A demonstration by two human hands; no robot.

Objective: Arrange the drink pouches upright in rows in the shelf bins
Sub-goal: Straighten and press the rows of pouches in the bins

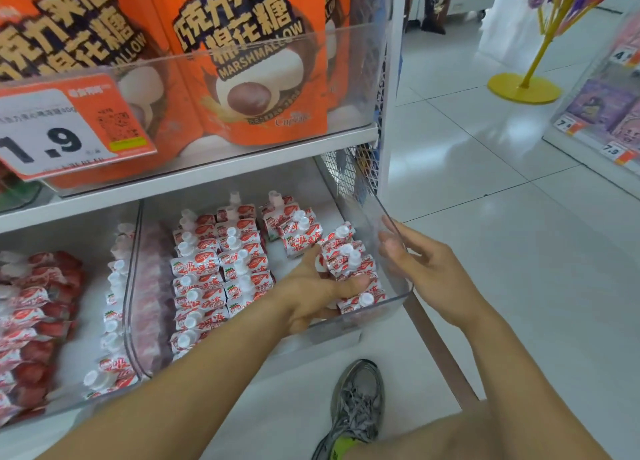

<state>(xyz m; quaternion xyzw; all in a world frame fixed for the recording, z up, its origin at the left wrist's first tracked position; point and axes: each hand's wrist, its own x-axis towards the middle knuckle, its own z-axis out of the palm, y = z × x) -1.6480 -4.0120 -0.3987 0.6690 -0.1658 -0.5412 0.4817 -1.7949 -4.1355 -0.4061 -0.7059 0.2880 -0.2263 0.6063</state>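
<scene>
A clear plastic bin (377, 213) on the lower shelf holds several red-and-white drink pouches with white caps. Two rows of pouches (214, 279) stand upright along its left and middle. At the bin's front right, a looser cluster of pouches (346, 255) leans against each other. My left hand (318, 293) reaches inside the bin and wraps around this cluster, thumb across the front pouches. My right hand (419, 269) rests on the bin's right wall near the front corner, fingers curled over the rim.
A second clear bin (133, 328) to the left holds more pouches, many lying flat. Orange marshmallow bags (249, 64) fill the shelf above, with a price tag (65, 127). My shoe (356, 404) stands on the white tile floor. A yellow display stand (524, 85) is at the right.
</scene>
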